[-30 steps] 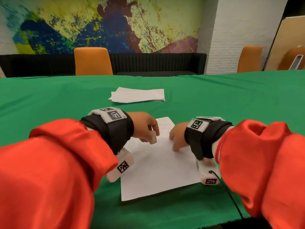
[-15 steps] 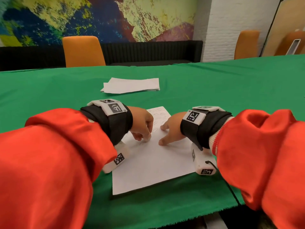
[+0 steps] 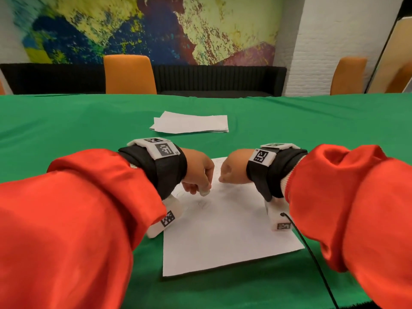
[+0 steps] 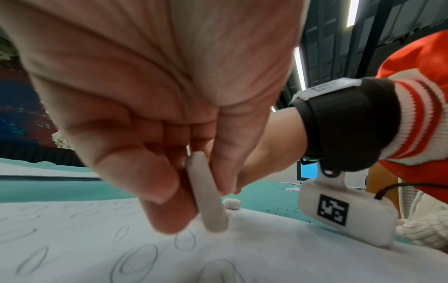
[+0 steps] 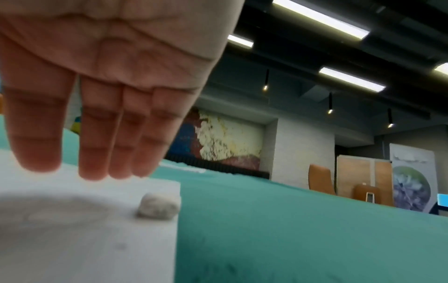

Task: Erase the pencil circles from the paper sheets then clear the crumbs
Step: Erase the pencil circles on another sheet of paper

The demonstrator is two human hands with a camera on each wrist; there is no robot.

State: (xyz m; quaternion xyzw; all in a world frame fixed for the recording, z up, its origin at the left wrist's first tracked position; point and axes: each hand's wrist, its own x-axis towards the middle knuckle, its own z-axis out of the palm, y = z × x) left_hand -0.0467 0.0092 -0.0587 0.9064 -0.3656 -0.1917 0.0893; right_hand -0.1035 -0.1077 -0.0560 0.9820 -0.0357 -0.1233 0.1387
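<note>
The left hand [image 4: 150,118] pinches the soft, light eraser [image 4: 206,193] mid-body; the right hand's [image 5: 104,80] straight fingers steady the flimsy paper sheet [image 3: 223,230].

Meeting room, long table [image 3: 289,121], mural [image 3: 145,27], chairs [image 3: 130,74]

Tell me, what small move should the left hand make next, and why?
Probably rub the flat white eraser, pinched in the left hand, toward the nearest pencil circle on the white paper sheet: its tip touches the sheet beside that unerased circle.
</note>
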